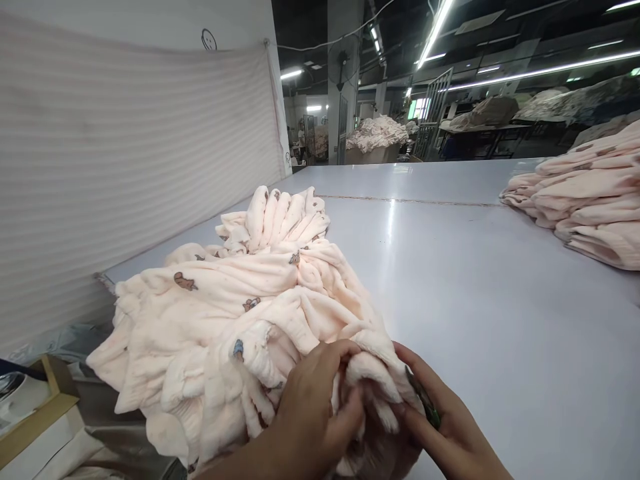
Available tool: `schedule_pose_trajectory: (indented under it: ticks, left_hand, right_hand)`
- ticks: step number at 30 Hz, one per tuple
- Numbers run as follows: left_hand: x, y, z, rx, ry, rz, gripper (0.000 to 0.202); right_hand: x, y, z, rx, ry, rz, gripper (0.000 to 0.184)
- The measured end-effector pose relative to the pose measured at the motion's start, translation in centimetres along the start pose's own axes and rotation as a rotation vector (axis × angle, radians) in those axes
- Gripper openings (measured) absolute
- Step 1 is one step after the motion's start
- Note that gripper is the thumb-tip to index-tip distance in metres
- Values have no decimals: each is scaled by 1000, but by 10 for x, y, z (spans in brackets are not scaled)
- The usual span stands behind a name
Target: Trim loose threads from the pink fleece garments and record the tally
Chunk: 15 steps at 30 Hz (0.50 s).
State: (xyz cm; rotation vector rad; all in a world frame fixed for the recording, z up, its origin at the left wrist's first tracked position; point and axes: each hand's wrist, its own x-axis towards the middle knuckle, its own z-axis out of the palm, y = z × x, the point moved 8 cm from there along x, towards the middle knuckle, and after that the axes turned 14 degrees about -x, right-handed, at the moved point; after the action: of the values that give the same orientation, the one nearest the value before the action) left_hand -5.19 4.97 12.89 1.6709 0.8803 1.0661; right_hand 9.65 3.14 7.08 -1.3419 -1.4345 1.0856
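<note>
A heap of pale pink plush fabric [215,313], printed with small brown and blue figures, lies bunched near me; it looks like garments. My left hand [320,393] grips a fold at its near right end, thumb and fingers closed around the cloth. On the other side of the same fold, my right hand [440,413] pinches the cloth edge. A rolled, opening-like part of the fabric shows between both hands. Against my right palm sits a slim dark tool [424,400] with a green end, mostly covered, its kind unclear.
The smooth grey-blue table [480,320] spreads to the right and back. At its right edge sits a stack of pink plush cloth [590,193]. A whitish sheet [140,160] hangs along the left side. Below left is a cardboard box [50,413]. Farther back stands a heaped bin [375,150].
</note>
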Motion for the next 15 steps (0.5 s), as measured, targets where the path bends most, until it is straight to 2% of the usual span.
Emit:
schedule_pose_trajectory:
  ticks: [2,5,7,10,13,15]
  left_hand:
    - [3,-7,-4,-35,34,-43,31]
    - [5,-37,13,-402,-157,-363,16]
    - [3,-46,25,-632,-253,-518,13]
    - [5,-45,25,-739,-223,-549,13]
    - [4,-43,26,-693,-236,-557,10]
    - [3,-42,26,-642,-263,-542,11]
  right_hand:
    - [4,1,-2,52,-48,4,54]
    - [17,2,-10,33,-69,4,59]
    - [25,4,-11,-28,-65,14,56]
    - [29,8,-12,-185,-27,50,44]
    - [16,12,-26,-408,93,125,45]
    - [2,2,-36,-576,145,85,41]
